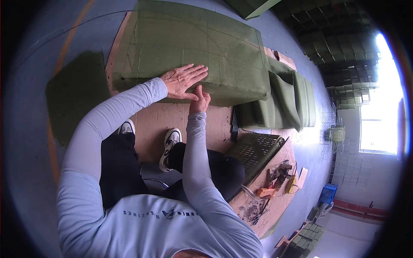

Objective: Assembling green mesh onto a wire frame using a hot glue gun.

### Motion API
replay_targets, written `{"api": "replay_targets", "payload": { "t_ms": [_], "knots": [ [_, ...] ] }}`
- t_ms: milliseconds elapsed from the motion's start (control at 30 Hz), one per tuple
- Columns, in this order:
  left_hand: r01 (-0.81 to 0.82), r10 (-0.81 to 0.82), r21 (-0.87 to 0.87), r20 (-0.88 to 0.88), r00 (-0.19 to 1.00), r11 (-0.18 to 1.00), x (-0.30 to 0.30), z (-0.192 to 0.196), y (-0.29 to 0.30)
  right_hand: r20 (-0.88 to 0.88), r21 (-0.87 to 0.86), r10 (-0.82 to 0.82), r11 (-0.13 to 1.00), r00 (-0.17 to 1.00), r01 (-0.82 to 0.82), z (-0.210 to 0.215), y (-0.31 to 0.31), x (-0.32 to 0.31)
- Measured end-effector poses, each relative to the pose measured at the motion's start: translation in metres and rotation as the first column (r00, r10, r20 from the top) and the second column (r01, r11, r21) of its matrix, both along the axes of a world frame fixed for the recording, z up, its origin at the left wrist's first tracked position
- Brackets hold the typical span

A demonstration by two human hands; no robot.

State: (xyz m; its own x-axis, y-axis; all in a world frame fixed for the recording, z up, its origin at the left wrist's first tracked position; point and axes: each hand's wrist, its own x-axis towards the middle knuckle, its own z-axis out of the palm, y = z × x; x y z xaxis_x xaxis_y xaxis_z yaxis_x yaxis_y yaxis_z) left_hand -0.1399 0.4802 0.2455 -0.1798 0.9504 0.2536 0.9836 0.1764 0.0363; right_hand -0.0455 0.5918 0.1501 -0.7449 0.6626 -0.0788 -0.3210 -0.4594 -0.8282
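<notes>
A large box-shaped wire frame covered in green mesh (pixel 172 38) lies in front of me, its thin wires showing through the mesh. My left hand (pixel 184 81) rests flat on its top near the front edge, fingers stretched to the right. Just below, my right hand (pixel 200 101) is at the front edge, thumb up and fingers curled in against the mesh cover. Its fingers are partly hidden, and they appear closed on the cover's edge. The two hands are close together near the thumbs.
Cardboard (pixel 146 116) lies under the frame. Folded green mesh covers (pixel 279 96) lie to the right, near a perforated green crate (pixel 256 150). An orange-handled tool (pixel 266 192) and a yellow-handled tool (pixel 291 184) lie beyond it. A dark green mesh piece (pixel 77 94) is at left.
</notes>
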Motion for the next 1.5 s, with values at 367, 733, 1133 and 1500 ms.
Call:
{"api": "replay_targets", "payload": {
  "t_ms": [367, 733, 1133, 1500],
  "knots": [
    [0.030, -0.030, 0.001, 0.024, 0.999, 1.000, 0.000, 0.000, 0.002, -0.015, -0.045, -0.044, 0.998, 0.999, 0.044, 0.010, 0.006, 0.007],
    [0.034, -0.036, 0.033, 0.052, 0.998, 0.999, 0.004, 0.003, 0.011, 0.036, 0.036, -0.069, 0.997, 0.997, 0.068, 0.012, 0.007, 0.007],
    [0.046, -0.046, -0.017, 0.021, 0.999, 0.999, 0.006, 0.004, 0.010, 0.190, 0.060, -0.145, 0.989, 0.971, 0.136, 0.020, 0.017, 0.013],
    [0.049, -0.049, 0.012, 0.002, 0.999, 0.999, 0.004, 0.006, 0.009, 0.246, 0.968, -0.495, 0.173, 0.833, -0.183, 0.140, 0.114, -0.024]
  ]
}}
